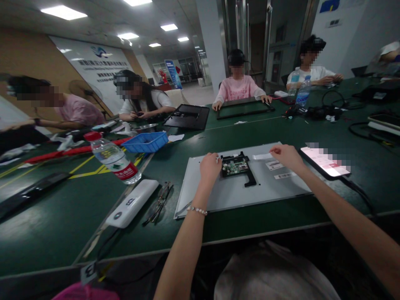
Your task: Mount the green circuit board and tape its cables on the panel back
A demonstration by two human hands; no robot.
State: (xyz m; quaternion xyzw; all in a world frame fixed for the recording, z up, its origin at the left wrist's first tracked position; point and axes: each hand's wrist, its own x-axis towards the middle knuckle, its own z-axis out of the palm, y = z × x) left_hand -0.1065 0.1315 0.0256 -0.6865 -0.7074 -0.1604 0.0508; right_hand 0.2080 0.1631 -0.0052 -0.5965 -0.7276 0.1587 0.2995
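A flat grey display panel (pixel 237 191) lies back side up on the green table in front of me. A small green circuit board in a black bracket (pixel 236 166) is mounted near its upper middle. My left hand (pixel 210 166) rests on the panel just left of the board, fingers curled with a small white bit at the fingertips. My right hand (pixel 286 156) is at the panel's top right edge, fingers pinched by a white strip (pixel 262 156). Barcode labels (pixel 279 170) sit below that hand.
A phone (pixel 325 161) with a cable lies right of the panel. Left of it are glasses (pixel 158 204), a white power bank (pixel 133 203), a water bottle (pixel 114 158) and a blue tray (pixel 146 142). Several other people work across the table.
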